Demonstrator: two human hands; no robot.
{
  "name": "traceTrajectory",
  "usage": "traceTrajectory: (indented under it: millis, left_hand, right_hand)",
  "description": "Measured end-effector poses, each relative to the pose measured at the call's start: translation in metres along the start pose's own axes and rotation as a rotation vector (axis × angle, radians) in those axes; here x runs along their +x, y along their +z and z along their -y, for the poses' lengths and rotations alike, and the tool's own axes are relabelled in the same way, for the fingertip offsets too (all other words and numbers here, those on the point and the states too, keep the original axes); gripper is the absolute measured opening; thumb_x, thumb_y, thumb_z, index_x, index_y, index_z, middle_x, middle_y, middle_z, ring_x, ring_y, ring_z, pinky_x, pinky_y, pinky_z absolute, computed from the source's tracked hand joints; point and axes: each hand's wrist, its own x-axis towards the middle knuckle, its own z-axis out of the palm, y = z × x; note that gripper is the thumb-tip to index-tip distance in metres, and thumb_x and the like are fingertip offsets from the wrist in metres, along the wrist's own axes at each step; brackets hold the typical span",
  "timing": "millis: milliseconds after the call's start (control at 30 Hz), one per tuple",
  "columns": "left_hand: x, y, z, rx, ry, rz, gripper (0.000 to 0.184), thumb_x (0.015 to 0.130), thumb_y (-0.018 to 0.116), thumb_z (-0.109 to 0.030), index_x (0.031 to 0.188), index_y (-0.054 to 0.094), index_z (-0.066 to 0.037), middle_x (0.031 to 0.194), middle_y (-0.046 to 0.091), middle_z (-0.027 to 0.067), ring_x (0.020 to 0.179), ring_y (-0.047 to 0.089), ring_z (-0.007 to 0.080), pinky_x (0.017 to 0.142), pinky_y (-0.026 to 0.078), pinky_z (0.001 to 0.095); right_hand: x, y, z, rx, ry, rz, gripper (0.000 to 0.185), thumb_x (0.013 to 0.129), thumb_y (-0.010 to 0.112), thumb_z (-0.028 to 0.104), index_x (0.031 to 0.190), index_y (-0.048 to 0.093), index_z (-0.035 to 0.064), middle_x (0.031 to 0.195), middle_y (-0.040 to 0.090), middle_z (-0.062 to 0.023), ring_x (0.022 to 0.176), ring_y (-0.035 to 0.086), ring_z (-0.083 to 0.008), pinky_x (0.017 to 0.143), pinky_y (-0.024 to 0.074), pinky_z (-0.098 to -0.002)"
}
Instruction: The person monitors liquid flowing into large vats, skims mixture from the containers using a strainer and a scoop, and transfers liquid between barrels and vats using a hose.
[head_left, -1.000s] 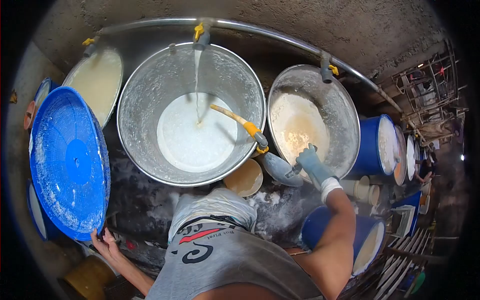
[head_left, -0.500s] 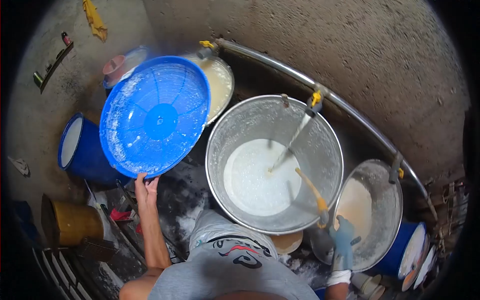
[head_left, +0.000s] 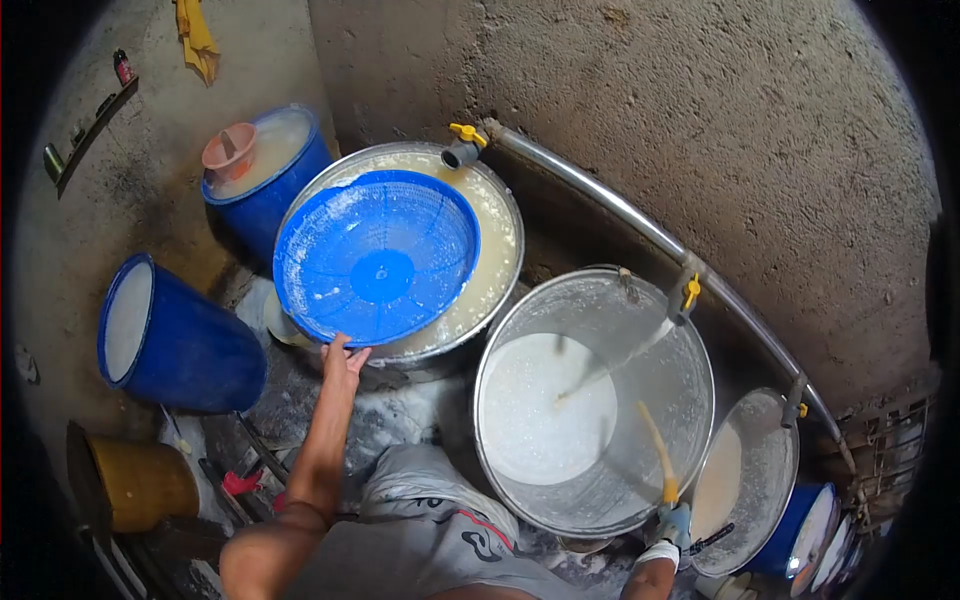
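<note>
My left hand (head_left: 343, 358) grips the near rim of a wide blue plastic strainer (head_left: 382, 275), smeared with white residue. The strainer is over a metal vat (head_left: 508, 235) of pale, curdy liquid; I cannot tell whether it rests on anything. My gloved right hand (head_left: 674, 528) is closed at the near right rim of a large metal pot (head_left: 597, 400). A black handle (head_left: 712, 539) sticks out beside this hand; its other end is hidden. A yellowish stick (head_left: 657, 448) leans inside the pot, its lower end close to the glove. White liquid (head_left: 545, 410) lies in the pot.
Liquid streams into the pot from a yellow-handled tap (head_left: 688, 298) on a metal pipe (head_left: 590, 185). Blue barrels (head_left: 195, 345) stand at left, one topped by a pink container (head_left: 229, 150). Another metal vat (head_left: 755, 480) is at right, a yellow bucket (head_left: 145, 485) at lower left.
The view has shifted left. My left hand has brought the strainer over the curdy vat and lower. My right hand has moved close against the pot's rim, by the stick's end.
</note>
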Motion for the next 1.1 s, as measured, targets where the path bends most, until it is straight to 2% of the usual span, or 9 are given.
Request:
traceTrajectory:
  millis: [133, 433, 633, 700, 800, 900, 933, 1033, 1100]
  left_hand:
    - [0.029, -0.010, 0.014, -0.033, -0.008, -0.073, 0.068, 0.084, 0.069, -0.004, 0.144, 0.037, -0.010, 0.144, 0.048, 0.0230, 0.129, 0.057, 0.0446, 0.103, 0.056, 0.0631]
    - [0.040, 0.005, 0.021, -0.022, -0.017, -0.035, 0.066, 0.084, 0.068, -0.003, 0.143, 0.038, -0.010, 0.150, 0.040, 0.0246, 0.130, 0.054, 0.0513, 0.099, 0.059, 0.0641]
    - [0.074, -0.013, 0.033, -0.017, -0.067, 0.044, 0.074, 0.090, 0.077, -0.017, 0.149, 0.034, -0.010, 0.156, 0.036, 0.0252, 0.129, 0.055, 0.0523, 0.097, 0.060, 0.0624]
    - [0.070, -0.009, 0.031, 0.019, -0.169, -0.090, 0.080, 0.092, 0.080, -0.033, 0.153, 0.034, -0.010, 0.158, 0.038, 0.0246, 0.120, 0.064, 0.0475, 0.094, 0.062, 0.0582]
    - [0.044, -0.019, 0.026, 0.111, -0.105, -0.030, 0.086, 0.094, 0.077, -0.046, 0.157, 0.030, -0.010, 0.158, 0.039, 0.0234, 0.111, 0.070, 0.0430, 0.089, 0.063, 0.0525]
    - [0.038, -0.042, 0.037, 0.207, -0.057, -0.020, 0.084, 0.097, 0.071, -0.052, 0.158, 0.030, -0.010, 0.157, 0.042, 0.0218, 0.108, 0.072, 0.0387, 0.084, 0.064, 0.0479]
    - [0.026, -0.046, 0.038, 0.250, -0.029, 0.000, 0.078, 0.099, 0.067, -0.052, 0.155, 0.034, -0.009, 0.147, 0.053, 0.0201, 0.101, 0.073, 0.0352, 0.079, 0.064, 0.0454]
    - [0.015, -0.068, 0.054, 0.355, -0.052, 0.061, 0.073, 0.101, 0.065, -0.052, 0.154, 0.038, -0.009, 0.135, 0.062, 0.0180, 0.093, 0.074, 0.0312, 0.075, 0.064, 0.0423]
    - [0.003, -0.070, 0.063, 0.405, -0.050, 0.046, 0.065, 0.102, 0.064, -0.051, 0.148, 0.046, -0.009, 0.125, 0.068, 0.0159, 0.089, 0.074, 0.0277, 0.071, 0.063, 0.0391]
  right_hand:
    - [-0.020, 0.028, 0.000, -0.052, 0.097, -0.035, 0.049, 0.082, 0.076, 0.032, 0.120, 0.070, 0.0022, 0.107, 0.075, -0.0229, 0.097, 0.072, -0.0427, 0.084, 0.0563, -0.0511]
    - [-0.035, 0.039, 0.005, -0.047, -0.005, -0.072, 0.049, 0.082, 0.075, 0.032, 0.122, 0.070, 0.0035, 0.107, 0.075, -0.0221, 0.097, 0.072, -0.0426, 0.085, 0.0567, -0.0508]
    - [-0.051, 0.049, -0.008, -0.045, -0.131, -0.147, 0.050, 0.082, 0.075, 0.032, 0.123, 0.071, 0.0043, 0.107, 0.075, -0.0216, 0.097, 0.072, -0.0425, 0.085, 0.0569, -0.0505]
    - [-0.055, 0.053, -0.012, -0.033, -0.209, -0.189, 0.050, 0.082, 0.075, 0.032, 0.123, 0.071, 0.0046, 0.107, 0.075, -0.0214, 0.097, 0.072, -0.0424, 0.085, 0.0570, -0.0504]
    - [-0.066, 0.051, -0.019, 0.031, -0.331, -0.266, 0.050, 0.082, 0.075, 0.032, 0.124, 0.071, 0.0050, 0.107, 0.075, -0.0211, 0.096, 0.072, -0.0424, 0.085, 0.0571, -0.0503]
    - [-0.110, 0.016, -0.008, 0.131, -0.385, -0.319, 0.049, 0.080, 0.075, 0.029, 0.124, 0.072, 0.0071, 0.108, 0.075, -0.0203, 0.099, 0.072, -0.0404, 0.087, 0.0573, -0.0489]
    - [-0.130, -0.007, 0.006, 0.188, -0.456, -0.384, 0.048, 0.078, 0.076, 0.024, 0.122, 0.072, 0.0063, 0.106, 0.074, -0.0204, 0.098, 0.071, -0.0411, 0.087, 0.0564, -0.0482]
    - [-0.150, -0.055, 0.008, 0.155, -0.492, -0.403, 0.040, 0.075, 0.076, 0.017, 0.113, 0.070, 0.0051, 0.095, 0.070, -0.0213, 0.086, 0.068, -0.0424, 0.078, 0.0540, -0.0508]
    - [-0.167, -0.100, 0.017, 0.093, -0.451, -0.398, 0.045, 0.074, 0.079, 0.015, 0.117, 0.070, 0.0036, 0.096, 0.069, -0.0201, 0.089, 0.068, -0.0409, 0.081, 0.0538, -0.0491]
